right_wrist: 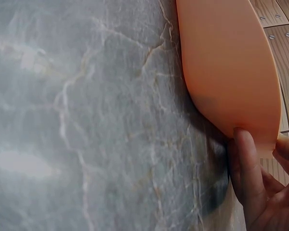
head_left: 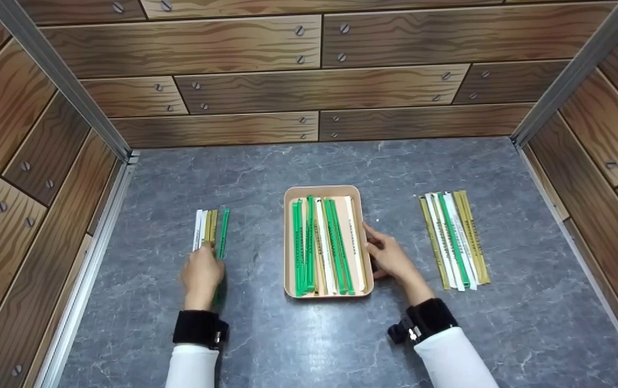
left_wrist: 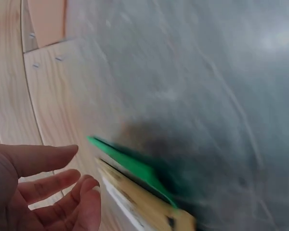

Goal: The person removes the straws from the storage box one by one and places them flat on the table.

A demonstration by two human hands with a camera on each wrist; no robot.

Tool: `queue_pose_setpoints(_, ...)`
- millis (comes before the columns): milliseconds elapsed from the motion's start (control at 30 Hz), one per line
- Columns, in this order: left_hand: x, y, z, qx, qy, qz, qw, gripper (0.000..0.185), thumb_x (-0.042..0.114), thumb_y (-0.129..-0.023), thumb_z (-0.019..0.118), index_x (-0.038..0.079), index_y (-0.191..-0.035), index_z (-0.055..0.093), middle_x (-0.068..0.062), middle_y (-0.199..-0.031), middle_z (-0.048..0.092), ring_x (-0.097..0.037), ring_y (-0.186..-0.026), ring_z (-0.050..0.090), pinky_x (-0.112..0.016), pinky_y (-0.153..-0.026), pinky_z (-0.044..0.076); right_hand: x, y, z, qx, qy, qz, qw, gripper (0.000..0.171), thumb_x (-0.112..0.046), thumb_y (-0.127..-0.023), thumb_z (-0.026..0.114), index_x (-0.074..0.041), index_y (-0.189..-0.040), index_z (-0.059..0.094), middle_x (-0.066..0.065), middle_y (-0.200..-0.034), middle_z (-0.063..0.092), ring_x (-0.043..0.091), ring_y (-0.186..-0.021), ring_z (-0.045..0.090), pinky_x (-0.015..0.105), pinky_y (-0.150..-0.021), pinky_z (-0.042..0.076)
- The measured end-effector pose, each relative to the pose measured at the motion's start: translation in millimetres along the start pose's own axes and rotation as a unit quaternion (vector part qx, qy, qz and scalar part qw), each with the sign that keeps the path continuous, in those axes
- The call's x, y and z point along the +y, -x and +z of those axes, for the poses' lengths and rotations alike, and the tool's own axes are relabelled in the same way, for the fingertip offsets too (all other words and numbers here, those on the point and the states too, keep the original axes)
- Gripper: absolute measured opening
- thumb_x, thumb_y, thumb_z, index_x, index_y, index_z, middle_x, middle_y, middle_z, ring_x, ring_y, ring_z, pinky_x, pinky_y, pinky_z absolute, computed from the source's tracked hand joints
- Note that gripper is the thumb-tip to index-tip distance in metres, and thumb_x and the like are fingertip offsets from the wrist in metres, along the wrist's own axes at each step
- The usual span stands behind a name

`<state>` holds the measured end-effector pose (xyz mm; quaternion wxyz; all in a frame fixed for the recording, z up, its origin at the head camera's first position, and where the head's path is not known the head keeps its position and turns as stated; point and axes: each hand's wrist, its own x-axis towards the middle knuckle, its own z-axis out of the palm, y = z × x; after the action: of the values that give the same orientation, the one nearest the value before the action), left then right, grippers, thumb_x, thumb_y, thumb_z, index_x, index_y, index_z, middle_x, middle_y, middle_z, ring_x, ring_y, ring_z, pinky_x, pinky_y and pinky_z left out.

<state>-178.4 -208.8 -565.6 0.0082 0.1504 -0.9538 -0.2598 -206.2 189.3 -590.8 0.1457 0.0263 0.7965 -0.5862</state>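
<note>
Fingers: my left hand (head_left: 201,274) relaxed over the strips (head_left: 210,229), right hand (head_left: 389,256) steadying the tray (head_left: 341,191); pinch one strip cleanly.

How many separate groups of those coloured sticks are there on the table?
3. One small pile lies on the left, at the left hand. One fills the tray in the middle, whose edge the right hand touches. One pile lies on the right.
</note>
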Motion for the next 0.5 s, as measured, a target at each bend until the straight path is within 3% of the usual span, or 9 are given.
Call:
queue_pose_setpoints(167,24.4,12.2,6.3,0.005,0.028,0.074,0.9968,0.041,0.002,-0.082,0.065,-0.004,-0.122,0.063,-0.028,-0.107,0.066,-0.044,-0.09,0.065,-0.055,-0.072,0.053,-0.2,0.3,-0.2,-0.001,-0.004,-0.004,1.0,0.055,-0.007,-0.101,0.052,-0.02,-0.152,0.038,0.025,-0.124,0.057,0.031,-0.088,0.065,0.047,-0.046,0.055)
queue_pose_setpoints(267,46.4,22.4,11.5,-0.008,0.05,0.124,0.991,0.04,0.0,-0.082,0.065,-0.004,-0.121,0.063,-0.024,-0.099,0.068,-0.038,-0.082,0.066,-0.049,-0.071,0.055,-0.5,0.2,-0.2,0.0,-0.004,-0.003,1.0,0.055,-0.008,-0.101,0.052,-0.02,-0.152,0.038,0.025,-0.124,0.057,0.032,-0.087,0.065,0.047,-0.047,0.055)
queue_pose_setpoints(400,77.2,36.1,21.5,-0.056,0.081,0.178,0.979,0.04,-0.002,-0.083,0.066,-0.005,-0.123,0.062,-0.015,-0.081,0.067,-0.026,-0.066,0.063,-0.04,-0.06,0.055,-0.7,0.1,0.1,0.0,-0.008,0.004,1.0,0.055,-0.008,-0.101,0.053,-0.022,-0.152,0.038,0.025,-0.125,0.057,0.032,-0.086,0.065,0.047,-0.047,0.056)
queue_pose_setpoints(500,97.2,44.3,32.1,-0.093,0.095,0.194,0.9719,0.043,0.001,-0.085,0.068,-0.005,-0.127,0.059,-0.013,-0.083,0.068,-0.021,-0.065,0.062,-0.033,-0.057,0.054,-0.8,-0.2,0.4,-0.001,-0.011,0.008,1.0,0.056,-0.008,-0.101,0.052,-0.023,-0.152,0.038,0.025,-0.126,0.056,0.032,-0.085,0.065,0.047,-0.048,0.056)
